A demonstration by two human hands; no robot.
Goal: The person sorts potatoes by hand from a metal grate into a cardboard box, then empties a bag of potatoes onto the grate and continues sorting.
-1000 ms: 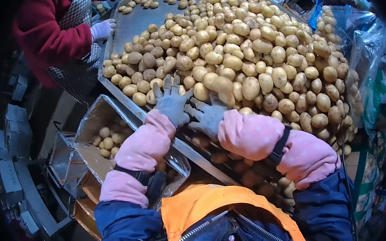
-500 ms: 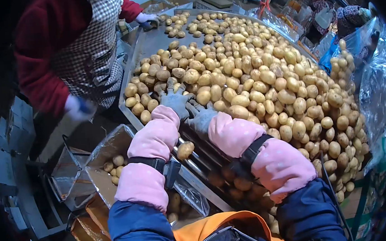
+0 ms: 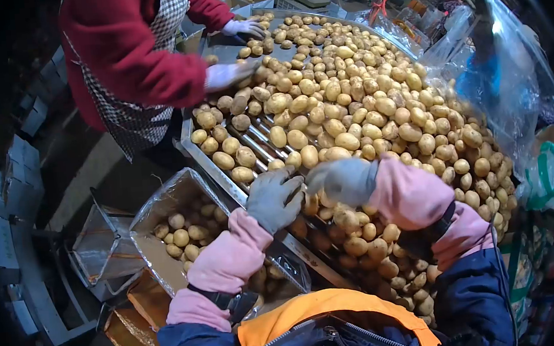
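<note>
A large heap of potatoes [image 3: 376,110] covers a metal table with bars showing near its left front. My left hand [image 3: 274,199], in a grey glove, is at the table's front edge with its fingers apart and nothing in it. Just right of it, my right hand [image 3: 343,181], also gloved, reaches over the front of the heap, its fingers pointing left and down; potatoes lie beneath and beside it. Its fingertips are blurred, so any hold on a potato cannot be made out.
A co-worker in a red top [image 3: 145,66] has both gloved hands on potatoes at the table's far left. A lined box [image 3: 145,229] holding potatoes stands below the left edge. Clear plastic sheeting [image 3: 515,56] hangs at the right.
Both my hands have come back toward me from the heap, the right one moving rightward. Potatoes have shifted, baring bars. The co-worker's nearer hand has moved onto the potatoes.
</note>
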